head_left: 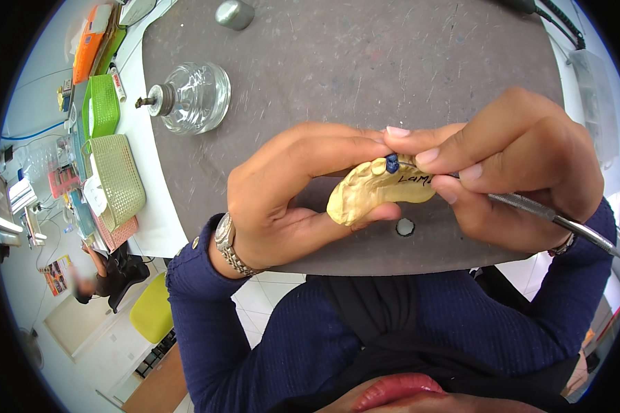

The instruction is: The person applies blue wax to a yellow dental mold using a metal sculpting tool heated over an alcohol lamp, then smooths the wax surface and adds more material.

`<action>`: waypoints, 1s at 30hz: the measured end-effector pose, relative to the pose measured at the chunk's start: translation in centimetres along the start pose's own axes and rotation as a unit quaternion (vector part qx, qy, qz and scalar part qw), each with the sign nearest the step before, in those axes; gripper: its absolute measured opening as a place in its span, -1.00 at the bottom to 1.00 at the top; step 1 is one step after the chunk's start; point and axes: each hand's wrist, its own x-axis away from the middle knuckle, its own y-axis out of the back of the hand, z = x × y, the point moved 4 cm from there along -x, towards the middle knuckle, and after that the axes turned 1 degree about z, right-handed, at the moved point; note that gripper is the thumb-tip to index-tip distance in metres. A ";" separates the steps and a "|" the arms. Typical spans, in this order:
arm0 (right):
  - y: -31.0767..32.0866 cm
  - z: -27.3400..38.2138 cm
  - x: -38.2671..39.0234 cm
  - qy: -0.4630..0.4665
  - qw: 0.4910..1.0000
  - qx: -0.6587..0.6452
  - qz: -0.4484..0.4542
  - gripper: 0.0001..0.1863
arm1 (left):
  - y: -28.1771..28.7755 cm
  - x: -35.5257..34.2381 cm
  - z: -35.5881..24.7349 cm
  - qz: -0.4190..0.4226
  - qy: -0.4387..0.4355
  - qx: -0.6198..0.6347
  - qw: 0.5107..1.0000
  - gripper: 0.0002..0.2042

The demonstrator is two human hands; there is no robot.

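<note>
My left hand grips a yellow plaster dental model, thumb below and fingers along its far side. A dark blue wax tooth sits among the model's teeth, and handwriting marks the plaster beside it. In my right hand is a slim metal carving tool, held like a pen with a knurled handle running out to the lower right. Its working tip lies close to the blue wax; my fingers partly hide it, so contact cannot be made out. My right fingertips meet the left ones at the model's far edge.
A glass spirit burner with a bare wick stands on the grey work mat, left of my hands. Beyond it is a metal cap. Green and cream baskets line the left side. A person sits farther off.
</note>
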 end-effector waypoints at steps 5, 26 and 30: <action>-0.6 0.0 0.0 0.022 1.000 0.011 -0.017 -0.72 | -0.1 0.0 0.1 0.003 -0.002 0.010 1.000 -0.47; 0.4 -0.5 0.0 0.037 0.999 -0.024 0.007 -0.71 | -0.4 0.0 0.4 0.012 0.026 0.118 0.993 -0.52; 0.4 0.0 -0.2 0.008 0.999 0.012 0.032 -0.70 | -0.7 0.2 0.7 0.004 0.038 0.172 0.984 -0.54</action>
